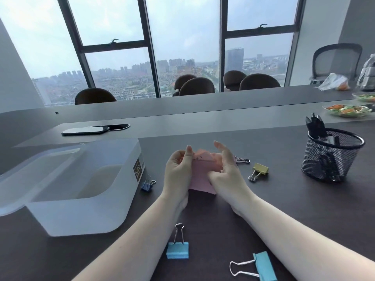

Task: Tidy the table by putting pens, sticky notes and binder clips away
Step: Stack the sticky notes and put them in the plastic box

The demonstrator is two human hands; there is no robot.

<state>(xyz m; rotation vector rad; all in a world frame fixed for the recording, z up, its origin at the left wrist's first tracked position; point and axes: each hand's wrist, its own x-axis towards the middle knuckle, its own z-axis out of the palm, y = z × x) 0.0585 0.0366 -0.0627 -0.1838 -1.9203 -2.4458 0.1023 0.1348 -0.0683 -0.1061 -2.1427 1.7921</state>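
Note:
Both hands hold a small bunch of pink sticky notes (203, 171) just above the dark table. My left hand (178, 169) pinches their left edge and my right hand (225, 169) grips the right side, index finger raised. Binder clips lie around them: a dark blue one (147, 184) beside the box, a yellow one (259, 170), a partly hidden one (242, 160) behind my right hand, and two light blue ones (178, 247) (261, 265) near the front edge. Black pens (315, 126) stand in a black mesh cup (332, 157) at the right.
An open translucent plastic box (113, 203) stands at the left, its lid (20, 191) leaning off its left side. A phone (85, 130) lies farther back. Plates of salad (348, 110) and a plastic bag (334, 82) sit at the far right. Chairs line the far side.

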